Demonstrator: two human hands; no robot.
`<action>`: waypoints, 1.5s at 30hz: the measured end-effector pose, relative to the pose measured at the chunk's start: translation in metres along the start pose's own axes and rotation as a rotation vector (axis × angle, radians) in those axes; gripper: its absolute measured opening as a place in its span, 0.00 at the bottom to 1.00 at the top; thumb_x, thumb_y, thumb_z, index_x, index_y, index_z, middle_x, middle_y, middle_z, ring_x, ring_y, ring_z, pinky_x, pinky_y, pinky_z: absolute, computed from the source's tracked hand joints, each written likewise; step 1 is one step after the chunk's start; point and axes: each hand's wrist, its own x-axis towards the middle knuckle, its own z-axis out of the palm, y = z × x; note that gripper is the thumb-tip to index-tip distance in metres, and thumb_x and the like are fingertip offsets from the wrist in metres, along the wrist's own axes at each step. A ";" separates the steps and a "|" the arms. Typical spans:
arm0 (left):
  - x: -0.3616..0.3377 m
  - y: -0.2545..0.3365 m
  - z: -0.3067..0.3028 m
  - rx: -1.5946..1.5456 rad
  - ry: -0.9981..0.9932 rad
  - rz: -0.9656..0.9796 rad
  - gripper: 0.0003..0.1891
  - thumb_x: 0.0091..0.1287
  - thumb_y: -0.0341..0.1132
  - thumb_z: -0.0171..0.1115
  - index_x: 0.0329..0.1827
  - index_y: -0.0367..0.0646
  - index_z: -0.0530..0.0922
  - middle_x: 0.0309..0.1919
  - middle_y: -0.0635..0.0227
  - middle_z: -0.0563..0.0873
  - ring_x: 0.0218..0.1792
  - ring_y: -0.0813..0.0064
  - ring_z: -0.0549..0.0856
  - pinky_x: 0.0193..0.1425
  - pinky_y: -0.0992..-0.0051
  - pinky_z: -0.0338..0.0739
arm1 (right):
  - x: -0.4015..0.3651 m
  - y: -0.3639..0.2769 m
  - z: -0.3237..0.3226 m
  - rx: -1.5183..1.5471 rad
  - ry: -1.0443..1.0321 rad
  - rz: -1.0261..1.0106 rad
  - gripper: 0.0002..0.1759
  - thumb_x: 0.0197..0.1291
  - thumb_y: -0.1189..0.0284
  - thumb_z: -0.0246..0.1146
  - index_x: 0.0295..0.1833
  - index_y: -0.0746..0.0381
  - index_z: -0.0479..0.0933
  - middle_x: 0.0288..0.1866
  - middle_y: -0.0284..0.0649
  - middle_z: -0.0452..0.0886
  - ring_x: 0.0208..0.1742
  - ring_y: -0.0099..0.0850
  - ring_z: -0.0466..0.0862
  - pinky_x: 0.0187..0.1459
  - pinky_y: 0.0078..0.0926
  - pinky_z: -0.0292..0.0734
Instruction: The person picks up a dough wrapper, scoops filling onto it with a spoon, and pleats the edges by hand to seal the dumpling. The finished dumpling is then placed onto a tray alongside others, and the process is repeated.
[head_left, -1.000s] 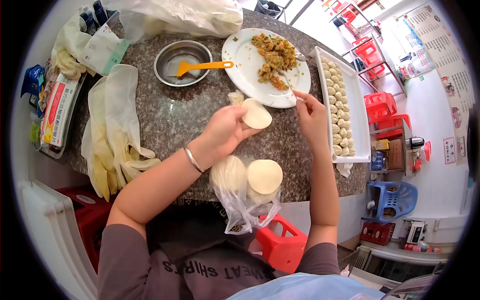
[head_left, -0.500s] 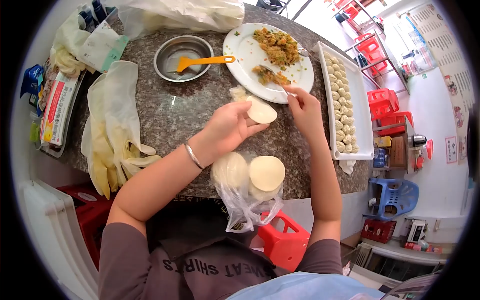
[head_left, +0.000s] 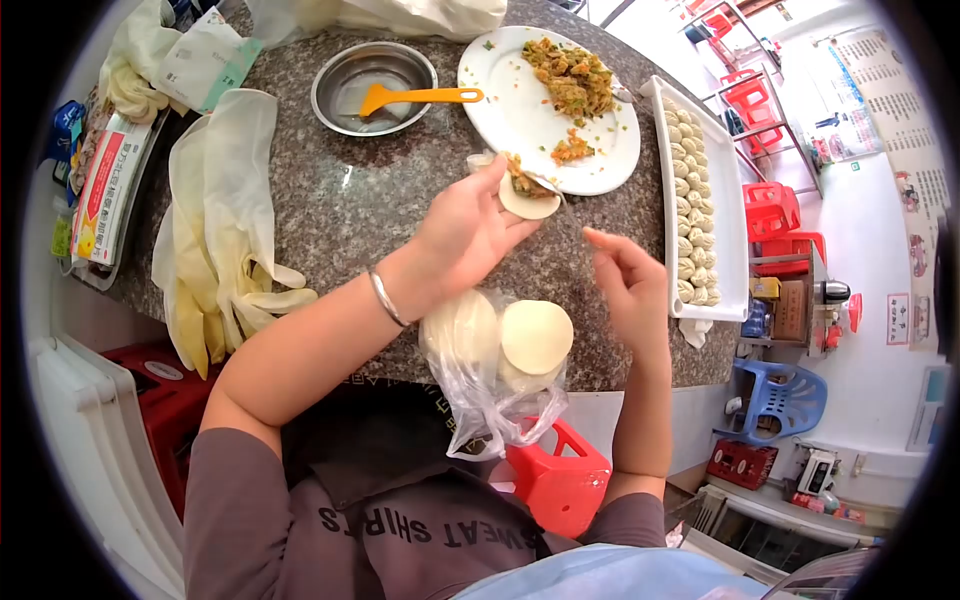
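Note:
My left hand (head_left: 465, 225) is closed around a round dough wrapper (head_left: 528, 206), which lies across its fingers. A mound of chopped filling (head_left: 524, 180) sits on the wrapper, with the metal spoon (head_left: 546, 184) against it. My right hand (head_left: 632, 290) is pinched at the spoon's handle end; the thin handle barely shows before the fingertips. A white plate (head_left: 500, 110) beyond both hands holds a large heap and a small clump of filling. Below my hands, more round wrappers (head_left: 537, 338) lie stacked on and in a clear plastic bag (head_left: 485, 400).
At right stands a white tray (head_left: 735, 240) of pleated buns (head_left: 690, 200). A metal bowl (head_left: 330, 110) with an orange scraper (head_left: 425, 96) is at the back. Pale gloves (head_left: 215, 230) lie left. A red stool (head_left: 562, 490) stands below the table edge.
The spoon has moved from the plate to the wrapper, bringing filling onto it. My right hand has come down and toward me, and the clump left on the plate is smaller.

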 end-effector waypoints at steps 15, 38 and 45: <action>-0.001 0.003 0.000 0.140 0.047 -0.037 0.26 0.78 0.49 0.45 0.70 0.38 0.62 0.64 0.60 0.75 0.65 0.66 0.76 0.68 0.62 0.71 | 0.025 0.017 -0.006 -0.107 0.071 0.069 0.15 0.67 0.79 0.57 0.57 0.64 0.80 0.22 0.23 0.69 0.24 0.11 0.64 0.25 0.15 0.58; -0.004 0.001 0.003 0.142 0.065 -0.026 0.27 0.77 0.51 0.47 0.71 0.41 0.63 0.65 0.63 0.75 0.66 0.68 0.75 0.71 0.61 0.66 | 0.003 0.009 0.006 0.091 -0.038 0.087 0.15 0.68 0.78 0.56 0.57 0.65 0.80 0.25 0.23 0.71 0.25 0.11 0.64 0.26 0.13 0.58; -0.003 0.001 0.003 0.128 0.070 -0.026 0.27 0.77 0.50 0.47 0.71 0.42 0.63 0.65 0.64 0.75 0.66 0.68 0.75 0.70 0.63 0.68 | 0.006 0.018 0.006 0.031 -0.018 0.023 0.16 0.68 0.78 0.56 0.59 0.65 0.79 0.24 0.22 0.68 0.23 0.11 0.62 0.25 0.12 0.55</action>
